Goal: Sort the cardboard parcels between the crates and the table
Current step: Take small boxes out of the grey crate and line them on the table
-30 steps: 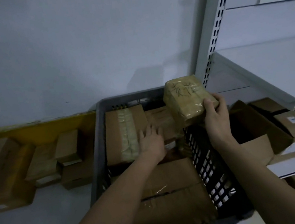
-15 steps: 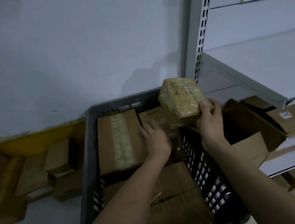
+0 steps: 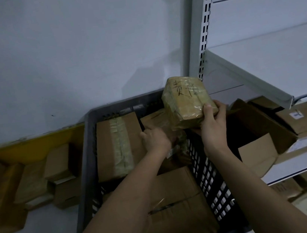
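Observation:
A grey plastic crate stands against the wall, filled with cardboard parcels. My right hand holds a small tape-wrapped parcel with black handwriting above the crate's right rim. My left hand reaches down inside the crate, its fingers curled on a brown parcel at the back. A long taped parcel lies to its left, and a large box fills the near part of the crate.
On a white surface left of the crate lie several small cardboard boxes beside a yellow panel. A white metal shelf unit stands at the right, with an open box and other cartons on its lower shelf.
My left hand has pushed further toward the back of the crate and curled its fingers. My right hand keeps the wrapped parcel raised over the rim. The view has shifted slightly.

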Action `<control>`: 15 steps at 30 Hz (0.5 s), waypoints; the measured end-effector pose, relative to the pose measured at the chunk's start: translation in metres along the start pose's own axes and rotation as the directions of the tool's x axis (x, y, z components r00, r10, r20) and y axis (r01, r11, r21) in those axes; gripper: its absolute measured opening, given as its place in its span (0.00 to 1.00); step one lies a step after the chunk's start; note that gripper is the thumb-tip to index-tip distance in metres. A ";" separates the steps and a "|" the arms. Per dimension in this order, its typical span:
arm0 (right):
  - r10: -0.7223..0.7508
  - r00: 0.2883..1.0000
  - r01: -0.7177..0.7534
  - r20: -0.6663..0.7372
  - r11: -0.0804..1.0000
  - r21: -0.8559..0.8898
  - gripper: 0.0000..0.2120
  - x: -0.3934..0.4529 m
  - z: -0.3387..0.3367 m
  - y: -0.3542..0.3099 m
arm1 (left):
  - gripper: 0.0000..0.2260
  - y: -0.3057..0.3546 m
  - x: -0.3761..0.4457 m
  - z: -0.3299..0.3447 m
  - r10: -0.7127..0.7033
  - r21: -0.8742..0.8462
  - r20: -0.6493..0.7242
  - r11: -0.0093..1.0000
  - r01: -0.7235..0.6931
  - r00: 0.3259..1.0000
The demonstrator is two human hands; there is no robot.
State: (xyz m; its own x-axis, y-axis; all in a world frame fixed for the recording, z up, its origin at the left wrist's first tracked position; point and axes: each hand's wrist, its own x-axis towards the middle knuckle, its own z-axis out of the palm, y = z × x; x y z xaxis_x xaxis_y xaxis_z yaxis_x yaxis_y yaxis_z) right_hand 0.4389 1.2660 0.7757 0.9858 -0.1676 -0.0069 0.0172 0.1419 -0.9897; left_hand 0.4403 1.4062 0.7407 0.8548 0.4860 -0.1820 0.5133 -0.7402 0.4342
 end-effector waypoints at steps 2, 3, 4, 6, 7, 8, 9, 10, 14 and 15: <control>-0.016 1.000 0.016 -0.003 1.000 -0.019 0.14 -0.002 0.001 0.001 | 0.36 0.004 0.001 -0.002 -0.009 -0.079 -0.012 0.997 0.008 1.000; -0.020 1.000 0.019 -0.006 0.999 -0.026 0.14 -0.003 0.001 0.001 | 0.37 0.006 0.000 -0.001 -0.004 -0.155 -0.016 0.988 0.001 1.000; -0.022 1.000 0.022 -0.008 0.999 -0.033 0.15 -0.003 0.001 0.001 | 0.39 0.008 -0.002 0.000 -0.001 -0.245 -0.019 0.969 -0.004 1.000; -0.027 1.000 0.027 -0.006 0.999 -0.041 0.15 -0.003 0.001 0.002 | 0.45 0.010 -0.006 0.002 -0.047 -0.428 -0.021 0.903 0.033 0.999; -0.029 1.000 0.029 -0.005 0.999 -0.040 0.14 -0.003 0.001 0.002 | 0.47 0.010 -0.007 0.003 -0.086 -0.500 -0.015 0.863 0.067 0.996; -0.034 0.999 0.034 -0.009 0.999 -0.037 0.14 -0.004 0.001 0.003 | 0.47 0.010 -0.008 0.004 -0.107 -0.540 -0.005 0.837 0.088 0.994; -0.042 0.999 0.042 -0.017 0.998 -0.036 0.13 -0.004 0.001 0.003 | 0.44 0.009 -0.009 0.005 -0.108 -0.545 0.004 0.833 0.093 0.994; -0.053 0.998 0.052 -0.028 0.998 -0.038 0.13 -0.005 0.002 0.003 | 0.41 0.009 -0.009 0.005 -0.101 -0.541 0.011 0.836 0.091 0.995; -0.084 0.995 0.081 -0.052 0.995 -0.064 0.12 -0.009 0.005 0.002 | 0.41 0.005 -0.013 0.007 -0.090 -0.631 0.093 0.765 0.128 0.992; -0.089 0.995 0.085 -0.050 0.994 -0.073 0.13 -0.010 0.005 0.002 | 0.42 0.004 -0.015 0.008 -0.089 -0.655 0.121 0.741 0.147 0.989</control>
State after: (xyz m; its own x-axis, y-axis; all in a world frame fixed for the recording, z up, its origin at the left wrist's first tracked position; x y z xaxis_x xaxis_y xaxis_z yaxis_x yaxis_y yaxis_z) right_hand 0.4304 1.2729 0.7746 0.9708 -0.2282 0.0741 0.0890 0.0555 -0.9945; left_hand 0.4300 1.3919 0.7388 0.8086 0.4902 -0.3253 0.4561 -0.1730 0.8729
